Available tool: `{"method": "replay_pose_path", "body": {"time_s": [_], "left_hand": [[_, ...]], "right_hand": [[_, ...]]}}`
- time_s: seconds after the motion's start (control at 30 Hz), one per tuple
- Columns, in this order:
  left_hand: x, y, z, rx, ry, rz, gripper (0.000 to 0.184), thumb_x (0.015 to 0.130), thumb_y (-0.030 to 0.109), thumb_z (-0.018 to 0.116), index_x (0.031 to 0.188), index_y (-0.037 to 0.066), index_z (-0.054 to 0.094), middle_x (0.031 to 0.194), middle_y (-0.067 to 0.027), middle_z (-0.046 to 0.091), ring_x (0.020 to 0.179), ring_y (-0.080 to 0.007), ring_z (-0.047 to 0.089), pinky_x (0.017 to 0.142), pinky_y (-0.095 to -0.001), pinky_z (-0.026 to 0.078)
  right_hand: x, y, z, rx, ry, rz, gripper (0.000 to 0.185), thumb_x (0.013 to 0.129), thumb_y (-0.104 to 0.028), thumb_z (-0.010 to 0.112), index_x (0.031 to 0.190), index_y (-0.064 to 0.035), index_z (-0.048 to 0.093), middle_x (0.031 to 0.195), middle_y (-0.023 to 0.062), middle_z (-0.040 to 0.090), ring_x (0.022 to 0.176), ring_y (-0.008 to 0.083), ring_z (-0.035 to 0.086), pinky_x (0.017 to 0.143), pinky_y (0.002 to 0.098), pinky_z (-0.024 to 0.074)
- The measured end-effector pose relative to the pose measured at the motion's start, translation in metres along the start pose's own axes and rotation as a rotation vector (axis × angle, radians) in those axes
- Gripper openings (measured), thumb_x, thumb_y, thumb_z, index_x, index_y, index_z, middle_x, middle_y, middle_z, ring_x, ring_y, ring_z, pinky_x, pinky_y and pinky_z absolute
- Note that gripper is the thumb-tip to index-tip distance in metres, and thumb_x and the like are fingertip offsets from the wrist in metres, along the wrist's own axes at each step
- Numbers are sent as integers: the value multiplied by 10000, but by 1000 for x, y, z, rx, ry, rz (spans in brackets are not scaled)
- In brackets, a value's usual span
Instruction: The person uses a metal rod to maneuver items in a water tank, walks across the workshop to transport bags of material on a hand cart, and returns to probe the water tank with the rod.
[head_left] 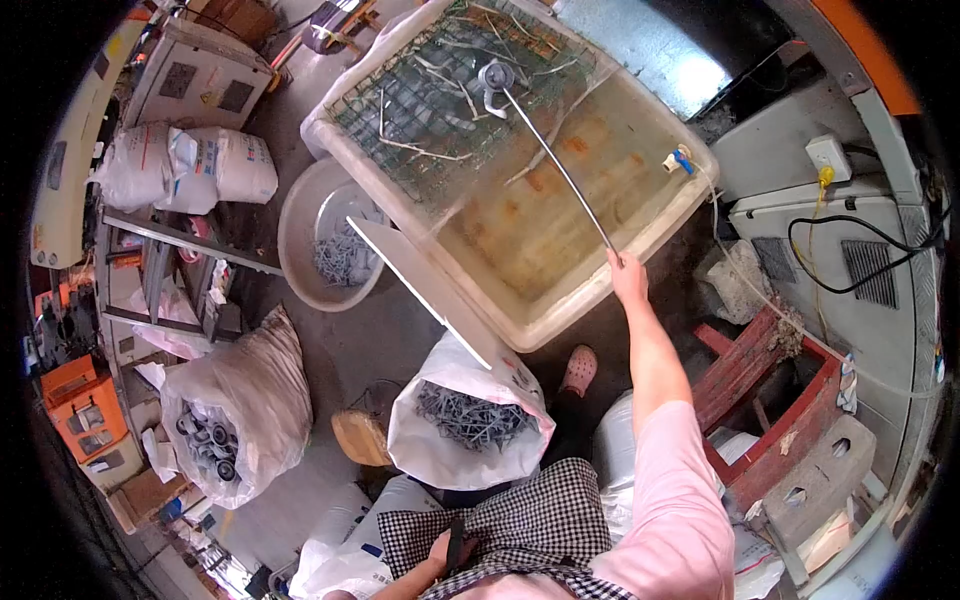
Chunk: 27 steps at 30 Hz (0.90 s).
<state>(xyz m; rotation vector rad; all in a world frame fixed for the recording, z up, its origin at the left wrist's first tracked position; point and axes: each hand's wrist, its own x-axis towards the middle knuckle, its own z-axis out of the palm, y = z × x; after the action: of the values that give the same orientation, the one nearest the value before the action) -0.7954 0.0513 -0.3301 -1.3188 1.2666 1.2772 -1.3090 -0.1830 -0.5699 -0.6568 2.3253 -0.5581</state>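
One long silvery metal rod (561, 168) clasped in my right grip (627, 274), centre-right; left grip (441, 549), bottom centre: can't tell if closed.

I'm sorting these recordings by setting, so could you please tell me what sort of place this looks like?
Probably a factory workshop: a large water-filled tub, an open sack of grey pieces and a vented cabinet suggest it.

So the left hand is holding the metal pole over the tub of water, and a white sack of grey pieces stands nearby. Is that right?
Not quite: in the head view, the right hand holds the metal pole over the tub of water; the left hand is down by the checked apron. The white sack of grey pieces does stand nearby.
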Motion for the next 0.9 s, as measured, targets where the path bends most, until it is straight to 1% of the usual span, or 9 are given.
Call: {"method": "replay_pose_path", "body": {"time_s": [0.37,0.43,0.6,0.63,0.7,0.77,0.8,0.83,0.9], "left_hand": [[28,-10,16,30,89,43,379,806,385,525,934,28,516,845,-193,610,825,-358,584,712,-426,468],[25,-6,16,17,92,29,386,805,388,526,933,25,511,854,-196,609,830,-359,583,714,-426,468],[26,-14,19,57,85,37,393,811,388,517,940,17,506,897,-201,604,850,-359,579,726,-426,468],[39,-45,36,127,114,173,387,815,382,513,939,15,507,911,-198,603,856,-357,578,731,-425,468],[43,-58,46,199,140,319,381,819,375,509,938,12,507,925,-196,601,863,-354,577,735,-425,467],[38,-47,36,113,160,206,360,824,356,504,936,14,500,910,-195,600,849,-359,577,723,-430,467],[33,-49,31,169,180,352,337,819,338,514,932,21,496,890,-198,598,840,-357,577,704,-437,465],[25,-39,22,172,178,358,337,819,338,514,932,21,496,890,-198,598,840,-357,577,704,-437,465],[5,-14,4,-7,187,219,319,808,322,536,932,31,497,879,-201,596,835,-347,579,692,-438,464]], "right_hand": [[-4,52,54,147,-60,23,442,821,-476,487,927,-61,595,831,202,606,846,396,552,696,420,440],[-8,53,57,126,37,-51,441,831,-428,510,779,7,561,688,199,573,666,365,555,595,390,424],[-37,66,53,215,45,-74,385,841,-361,531,764,16,544,628,181,541,551,286,522,538,352,406],[-45,68,50,236,50,-91,362,844,-334,538,759,18,539,607,175,528,518,254,504,521,339,398],[-65,72,42,270,68,-88,325,851,-291,537,748,17,536,573,152,497,502,197,458,510,324,384],[-87,76,35,407,116,-159,359,844,-322,536,729,15,497,574,167,446,506,238,366,499,338,365],[-102,78,29,435,141,-189,323,850,-259,538,700,17,462,554,158,396,511,207,311,484,324,343],[-119,84,20,373,86,-141,277,863,-237,517,735,8,531,579,116,482,539,132,417,519,298,371],[-160,90,6,446,118,-139,255,862,-209,517,728,8,526,581,105,481,549,115,411,517,293,365]]}}
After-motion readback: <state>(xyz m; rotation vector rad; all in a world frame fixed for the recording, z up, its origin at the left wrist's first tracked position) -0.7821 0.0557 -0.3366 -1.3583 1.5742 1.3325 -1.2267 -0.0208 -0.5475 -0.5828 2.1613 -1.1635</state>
